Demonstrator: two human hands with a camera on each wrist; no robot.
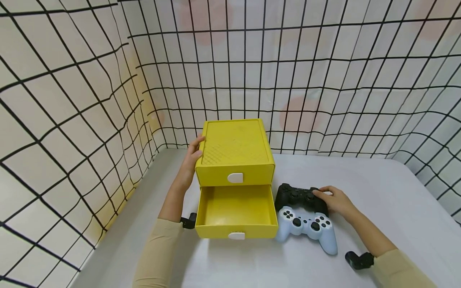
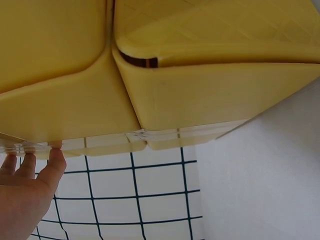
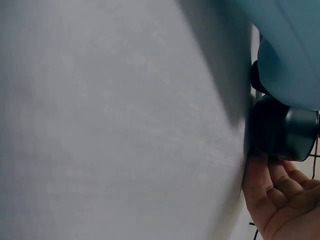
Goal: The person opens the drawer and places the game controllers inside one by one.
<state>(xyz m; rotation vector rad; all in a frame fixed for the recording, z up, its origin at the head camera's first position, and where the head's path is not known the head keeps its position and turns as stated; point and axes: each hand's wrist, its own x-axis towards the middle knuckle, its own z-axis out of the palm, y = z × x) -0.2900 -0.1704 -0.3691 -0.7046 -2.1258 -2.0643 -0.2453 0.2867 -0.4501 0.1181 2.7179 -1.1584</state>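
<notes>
A yellow two-drawer box stands mid-table, its upper drawer closed and its lower drawer pulled out and empty. Against the box's left side rests my left hand, fingers extended; the left wrist view shows its fingertips touching the yellow wall. To the right lie two game controllers, a black one behind a light blue one that partly overlaps it. My right hand grips the black controller's right end, thumb on top. In the right wrist view its fingers meet the black controller's underside.
A black wire grid backed by white sheeting rises behind the table and along both sides. White cloth covers the tabletop. A black wrist camera sits at the right sleeve, another at the left.
</notes>
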